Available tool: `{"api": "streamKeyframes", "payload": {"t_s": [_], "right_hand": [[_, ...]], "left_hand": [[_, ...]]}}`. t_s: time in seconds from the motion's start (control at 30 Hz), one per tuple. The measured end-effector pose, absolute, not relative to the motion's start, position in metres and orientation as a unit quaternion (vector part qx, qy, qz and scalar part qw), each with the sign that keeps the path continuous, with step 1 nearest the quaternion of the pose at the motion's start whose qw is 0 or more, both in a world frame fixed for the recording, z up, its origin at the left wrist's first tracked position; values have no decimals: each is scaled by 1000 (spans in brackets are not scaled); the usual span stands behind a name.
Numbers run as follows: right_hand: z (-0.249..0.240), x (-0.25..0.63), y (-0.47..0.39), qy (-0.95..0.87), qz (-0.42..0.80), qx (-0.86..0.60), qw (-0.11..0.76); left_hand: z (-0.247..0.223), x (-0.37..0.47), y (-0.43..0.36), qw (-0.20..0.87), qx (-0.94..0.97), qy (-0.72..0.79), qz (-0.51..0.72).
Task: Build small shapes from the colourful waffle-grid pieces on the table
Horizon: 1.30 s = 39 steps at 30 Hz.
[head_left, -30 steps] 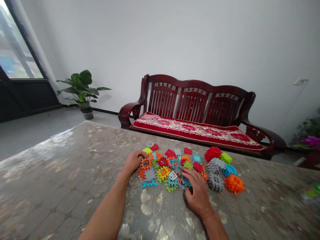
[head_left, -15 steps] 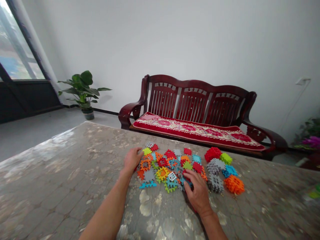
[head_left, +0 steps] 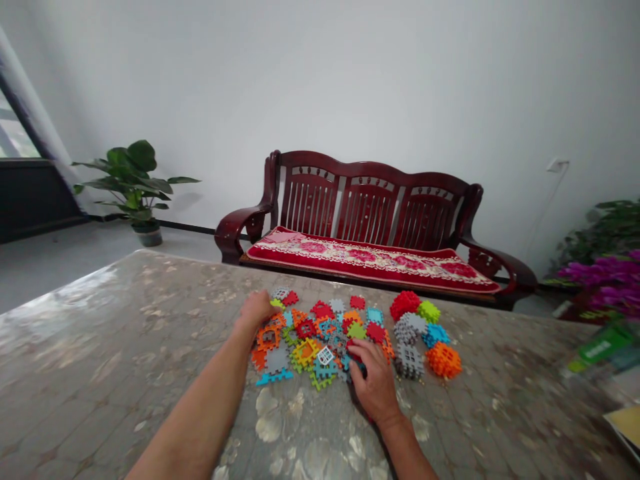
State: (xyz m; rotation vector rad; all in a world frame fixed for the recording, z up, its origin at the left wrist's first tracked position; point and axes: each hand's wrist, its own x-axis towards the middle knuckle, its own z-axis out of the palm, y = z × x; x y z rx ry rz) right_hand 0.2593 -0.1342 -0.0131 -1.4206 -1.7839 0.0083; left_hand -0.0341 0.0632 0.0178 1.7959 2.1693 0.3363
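My left hand (head_left: 256,310) is at the far left edge of a spread of coloured interlocking plastic tiles. It partly covers a yellow-green tile (head_left: 277,304); its fingertips are hidden, so its grip does not show. A grey window-grid tile (head_left: 280,293) and a red tile (head_left: 291,298) lie just beyond. At the near right of the spread, my right hand (head_left: 374,377) rests with fingers apart over blue and grey tiles. A white window-grid tile (head_left: 325,356) lies left of it, and a green tile (head_left: 357,331) lies beyond its fingers.
Sorted stacks in red (head_left: 405,305), grey (head_left: 410,361), blue (head_left: 435,335) and orange (head_left: 444,360) stand to the right on the patterned tabletop (head_left: 200,287). A wooden bench (head_left: 373,207) is behind. Purple flowers (head_left: 603,277) and a green-labelled item (head_left: 603,348) are at far right.
The view has turned to the right. My left hand has shifted slightly right and away over the yellow-green tile. My right hand stays by the same tiles.
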Motion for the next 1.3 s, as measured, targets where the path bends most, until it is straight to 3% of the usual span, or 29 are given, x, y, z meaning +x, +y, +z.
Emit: {"api": "streamKeyframes", "payload": {"t_s": [0.37, 0.47, 0.57, 0.7, 1.13, 1.3], "right_hand": [[-14, 258, -136, -711, -17, -559, 426], [-14, 258, -136, -714, -34, -557, 422], [-12, 257, -136, -723, -44, -556, 409], [-8, 255, -136, -732, -44, -554, 394], [-5, 253, -139, -744, -2, -523, 415], [4, 260, -140, -730, 3, -528, 434]], "left_hand": [[37, -29, 68, 330, 580, 676, 313], [39, -8, 50, 411, 596, 614, 314], [37, 16, 22, 572, 595, 481, 297], [39, 42, -12, 657, 586, 404, 250], [36, 71, -45, 701, 576, 368, 203], [46, 51, -39, 589, 638, 414, 272]]}}
